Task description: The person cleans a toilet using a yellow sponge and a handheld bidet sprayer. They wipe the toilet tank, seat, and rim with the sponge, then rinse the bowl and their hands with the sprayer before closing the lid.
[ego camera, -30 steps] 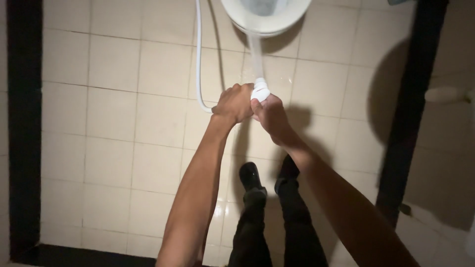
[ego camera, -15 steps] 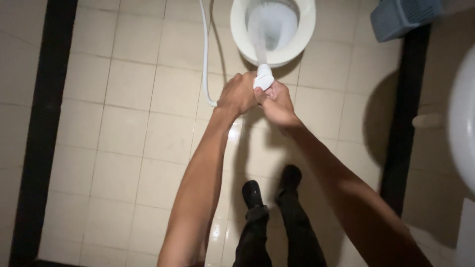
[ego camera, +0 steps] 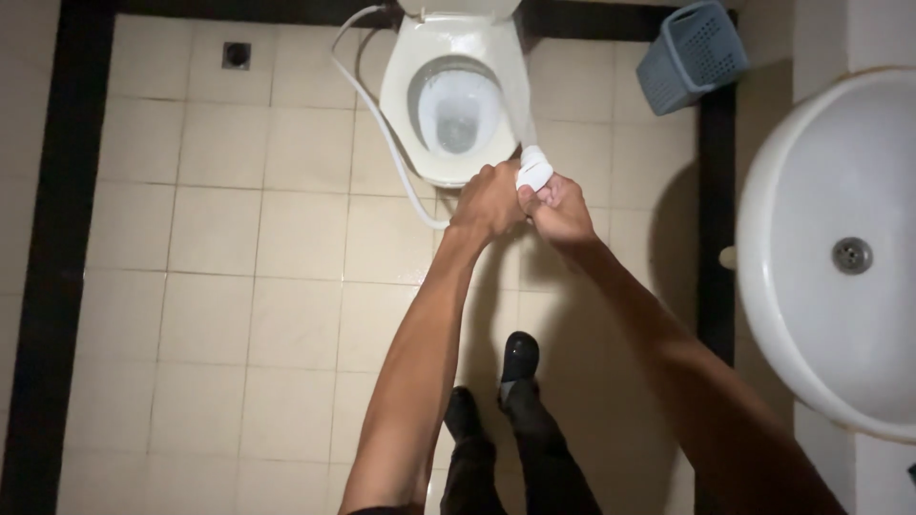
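Observation:
Both my hands meet in front of me around a white spray head on a white hose. My left hand grips the hose end just behind the head. My right hand closes around the spray head from the right. A stream of water runs from the head toward the white toilet bowl straight ahead on the tiled floor. The hose curves left past the bowl and up to the back wall.
A white washbasin fills the right side. A grey plastic basket stands at the back right corner. A floor drain is at the back left. My two dark shoes stand on wet beige tiles below.
The view has tilted up and back: the whole toilet, the basket and the washbasin have come into sight. My hands keep the same grip on the spray head.

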